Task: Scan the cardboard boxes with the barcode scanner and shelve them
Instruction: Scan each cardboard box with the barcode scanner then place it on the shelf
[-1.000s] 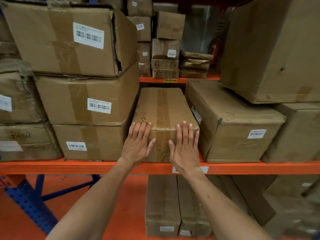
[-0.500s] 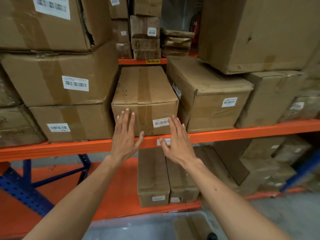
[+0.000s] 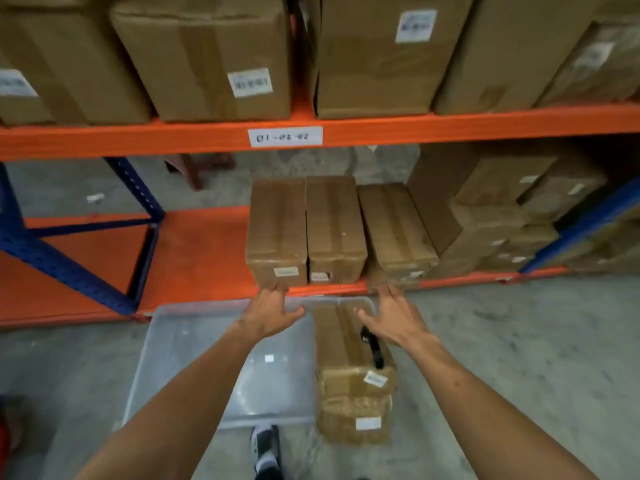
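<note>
Cardboard box (image 3: pixel 349 344) bearing scanner (image 3: pixel 373 348) lies between, below both empty hands (image 3: pixel 332 315).

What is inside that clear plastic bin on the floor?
The clear bin holds stacked cardboard boxes on its right side, with a black scanner lying on the top one. Anything beneath the boxes is hidden.

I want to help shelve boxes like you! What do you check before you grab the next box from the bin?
1. Left hand free: ok, holds nothing.
2. Right hand free: ok, holds nothing.
3. Scanner within reach: ok, lying on the top box.
4. Box label visible for scanning: ok, faces front.
5. Label readable: cannot tell, blurred.
6. Space on lower shelf: ok, bare stretch left of the shelved boxes.
</note>
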A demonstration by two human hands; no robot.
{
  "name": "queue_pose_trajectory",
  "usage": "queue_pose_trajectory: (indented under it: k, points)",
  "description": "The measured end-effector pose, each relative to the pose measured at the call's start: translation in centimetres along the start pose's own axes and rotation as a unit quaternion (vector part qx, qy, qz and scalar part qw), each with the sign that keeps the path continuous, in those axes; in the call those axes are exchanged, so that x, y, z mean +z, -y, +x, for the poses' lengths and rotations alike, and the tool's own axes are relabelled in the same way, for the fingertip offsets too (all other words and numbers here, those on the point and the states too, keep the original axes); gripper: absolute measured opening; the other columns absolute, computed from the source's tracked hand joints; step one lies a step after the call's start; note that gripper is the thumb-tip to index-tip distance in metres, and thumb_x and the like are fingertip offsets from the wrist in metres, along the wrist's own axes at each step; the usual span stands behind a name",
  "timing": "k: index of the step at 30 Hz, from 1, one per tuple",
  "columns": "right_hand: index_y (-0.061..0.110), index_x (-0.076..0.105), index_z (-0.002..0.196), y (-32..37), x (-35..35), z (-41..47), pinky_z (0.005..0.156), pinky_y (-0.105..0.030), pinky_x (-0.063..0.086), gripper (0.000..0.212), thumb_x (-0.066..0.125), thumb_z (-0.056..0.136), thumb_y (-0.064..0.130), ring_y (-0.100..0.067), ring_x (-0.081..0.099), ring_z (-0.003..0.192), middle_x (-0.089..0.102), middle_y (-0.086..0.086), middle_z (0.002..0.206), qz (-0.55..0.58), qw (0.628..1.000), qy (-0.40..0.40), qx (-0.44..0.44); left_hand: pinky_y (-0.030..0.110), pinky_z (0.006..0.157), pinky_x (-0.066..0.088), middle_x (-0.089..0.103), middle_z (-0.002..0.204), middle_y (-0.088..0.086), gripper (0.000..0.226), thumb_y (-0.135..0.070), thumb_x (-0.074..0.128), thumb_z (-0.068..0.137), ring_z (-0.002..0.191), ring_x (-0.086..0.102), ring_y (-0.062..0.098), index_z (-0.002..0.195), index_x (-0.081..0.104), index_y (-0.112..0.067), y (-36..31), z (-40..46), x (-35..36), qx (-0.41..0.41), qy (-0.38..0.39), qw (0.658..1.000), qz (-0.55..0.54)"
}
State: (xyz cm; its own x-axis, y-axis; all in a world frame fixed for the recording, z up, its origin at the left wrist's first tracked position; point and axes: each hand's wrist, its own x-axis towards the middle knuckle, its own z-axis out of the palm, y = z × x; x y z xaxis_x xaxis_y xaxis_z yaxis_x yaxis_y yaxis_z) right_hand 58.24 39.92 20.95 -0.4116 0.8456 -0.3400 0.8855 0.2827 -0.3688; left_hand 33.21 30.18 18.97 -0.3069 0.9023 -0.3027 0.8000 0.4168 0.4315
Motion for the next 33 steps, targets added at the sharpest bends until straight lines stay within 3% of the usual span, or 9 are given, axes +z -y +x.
queue_pose_trajectory:
  k: [3, 8, 12, 17, 23, 25, 29, 33]
  points:
    - [0.011, 0.043, 0.148, -5.2, 3.2, -1.8, 0.107, -0.035, 0.042, 0.081, 0.06, 0.089, 0.064, -0.029, 0.047, 0.137, 0.048, -0.011, 0.149, -0.008, 0.999, 0.028, 0.045, 0.036, 0.108, 0.038, 0.052, 0.14, 0.013, 0.072, -0.057, 0.058, 0.089, 0.132, 0.045, 0.028, 0.137, 0.051, -0.004, -1.1, -1.2, 6.7, -0.003, 0.055, 0.998, 0.027]
    - [0.011, 0.04, 0.149, -11.9, 9.2, -2.5, 0.108, -0.037, 0.042, 0.082, 0.059, 0.09, 0.064, -0.029, 0.045, 0.137, 0.045, -0.01, 0.149, -0.009, 0.991, 0.081, 0.104, 0.034, 0.11, 0.037, 0.051, 0.139, 0.011, 0.071, -0.057, 0.053, 0.093, 0.128, 0.046, 0.027, 0.14, 0.047, -0.004, -0.7, -0.5, 17.2, 0.011, 0.107, 0.993, 0.056]
    - [0.011, 0.035, 0.152, -14.7, 14.3, 0.7, 0.111, -0.04, 0.041, 0.085, 0.061, 0.09, 0.063, -0.03, 0.041, 0.14, 0.041, -0.011, 0.152, 0.02, 0.989, 0.071, 0.131, 0.035, 0.109, 0.035, 0.051, 0.136, 0.013, 0.064, -0.052, 0.047, 0.097, 0.127, 0.045, 0.029, 0.138, 0.047, -0.003, 0.5, 1.8, 24.4, 0.031, 0.107, 0.991, 0.077]
    - [0.005, 0.036, 0.149, -16.4, 21.5, 6.6, 0.104, -0.042, 0.043, 0.086, 0.062, 0.09, 0.062, -0.034, 0.044, 0.135, 0.044, -0.017, 0.146, 0.033, 0.99, 0.036, 0.13, 0.035, 0.108, 0.032, 0.052, 0.136, 0.014, 0.057, -0.048, 0.043, 0.101, 0.126, 0.045, 0.03, 0.136, 0.047, -0.003, 2.8, 4.4, 32.3, 0.068, 0.09, 0.989, 0.092]
    - [0.011, 0.014, 0.156, -17.2, 27.6, 14.1, 0.109, -0.048, 0.043, 0.103, 0.062, 0.086, 0.069, -0.041, 0.046, 0.134, 0.036, -0.021, 0.152, 0.101, 0.967, 0.061, 0.226, 0.039, 0.107, 0.038, 0.057, 0.132, 0.015, 0.051, -0.044, 0.053, 0.1, 0.125, 0.05, 0.034, 0.129, 0.058, -0.002, 6.0, 5.3, 39.1, 0.105, 0.077, 0.991, 0.027]
    - [0.015, 0.009, 0.156, -17.3, 28.9, 15.3, 0.106, -0.048, 0.046, 0.097, 0.063, 0.09, 0.061, -0.043, 0.051, 0.13, 0.037, -0.021, 0.15, 0.127, 0.956, 0.083, 0.25, 0.04, 0.104, 0.044, 0.061, 0.129, 0.015, 0.051, -0.043, 0.055, 0.098, 0.123, 0.054, 0.034, 0.125, 0.062, 0.0, 6.9, 5.0, 40.1, 0.103, 0.04, 0.994, 0.004]
    - [0.012, 0.016, 0.157, -17.1, 30.0, 14.9, 0.098, -0.043, 0.048, 0.077, 0.064, 0.097, 0.022, -0.04, 0.057, 0.125, 0.053, -0.022, 0.141, 0.127, 0.962, 0.084, 0.225, 0.039, 0.103, 0.045, 0.063, 0.126, 0.013, 0.05, -0.044, 0.06, 0.096, 0.121, 0.056, 0.031, 0.124, 0.065, -0.004, 7.4, 5.2, 40.4, 0.095, 0.032, 0.995, -0.018]
    - [0.025, 0.024, 0.155, -17.6, 28.8, 11.4, 0.081, -0.037, 0.049, 0.07, 0.058, 0.095, 0.012, -0.029, 0.063, 0.101, 0.062, -0.013, 0.125, 0.24, 0.949, 0.056, 0.196, 0.037, 0.107, 0.042, 0.059, 0.136, 0.009, 0.051, -0.045, 0.058, 0.097, 0.128, 0.051, 0.028, 0.133, 0.061, -0.009, 7.3, 5.2, 40.0, 0.079, 0.054, 0.995, -0.033]
